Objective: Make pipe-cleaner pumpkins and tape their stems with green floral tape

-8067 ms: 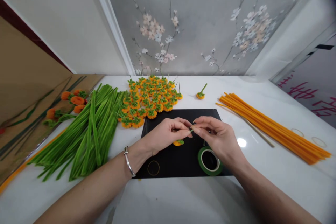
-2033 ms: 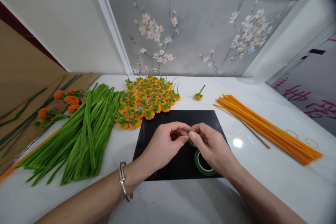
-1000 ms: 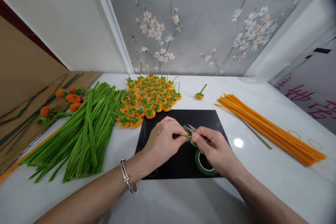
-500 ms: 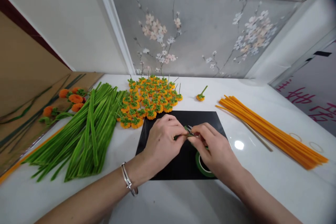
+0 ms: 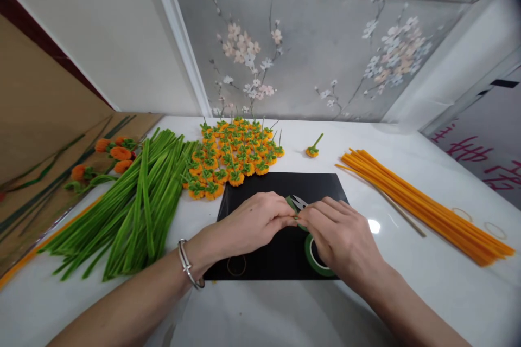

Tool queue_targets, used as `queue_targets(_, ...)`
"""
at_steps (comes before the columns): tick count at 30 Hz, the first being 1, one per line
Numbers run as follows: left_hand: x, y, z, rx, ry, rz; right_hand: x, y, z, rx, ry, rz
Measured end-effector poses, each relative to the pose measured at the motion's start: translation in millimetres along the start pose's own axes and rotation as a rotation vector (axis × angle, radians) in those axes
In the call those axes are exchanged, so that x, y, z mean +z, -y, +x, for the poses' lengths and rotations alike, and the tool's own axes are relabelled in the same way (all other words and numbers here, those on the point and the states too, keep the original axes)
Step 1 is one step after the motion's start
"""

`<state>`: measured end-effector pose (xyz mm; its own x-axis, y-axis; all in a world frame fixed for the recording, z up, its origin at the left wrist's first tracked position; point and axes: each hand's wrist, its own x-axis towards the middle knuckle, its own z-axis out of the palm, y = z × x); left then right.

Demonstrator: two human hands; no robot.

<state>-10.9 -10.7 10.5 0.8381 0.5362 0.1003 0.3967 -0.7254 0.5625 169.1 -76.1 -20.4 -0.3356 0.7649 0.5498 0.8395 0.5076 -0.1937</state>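
Green strip pinched over the black mat

The left hand and right hand meet above the mat, the fingers of both clamped on the small green strip; the double pinch probably keeps so slight a piece from twisting. The green tape roll lies partly beneath the right hand — handy, yet in the way should that hand drop. Just beyond the fingertips show scissor blades, slightly parted; whether held or lying, I cannot tell. Green chenille stems to the left and orange chenille stems to the right seem sorted by colour, leaving the middle for handwork. Farther back, orange flowers crowd the tabletop blossom-down, likely so their stems stand unbent. A single flower lies apart, before the floral wall panel.
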Motion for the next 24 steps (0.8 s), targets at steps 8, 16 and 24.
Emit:
queue_targets(8,7.9,-3,1,0.006,-0.165,0.155,3,9,-1,0.247,0.036,0.17)
queue_targets(16,18.7,-12,-3,0.103,-0.391,0.51,8,12,4,0.804,0.169,0.859)
queue_targets(24,21.5,-10,-5,0.09,-0.407,0.634,-1,8,5,0.634,0.078,0.563)
